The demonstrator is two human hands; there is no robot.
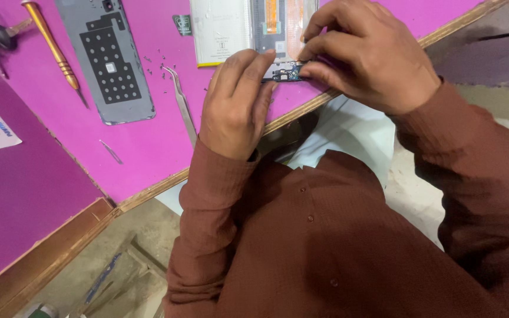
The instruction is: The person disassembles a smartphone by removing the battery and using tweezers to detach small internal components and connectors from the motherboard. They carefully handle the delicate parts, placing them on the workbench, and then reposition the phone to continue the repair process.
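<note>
Pink bench top with wooden edging, opened phone at upper middle of frame. Left hand pressing curled fingers on its lower edge, right hand pinching the small circuit board there. Probably light, thin, fragile; best held by edges. Tweezers, back cover, screwdriver at upper left.
</note>
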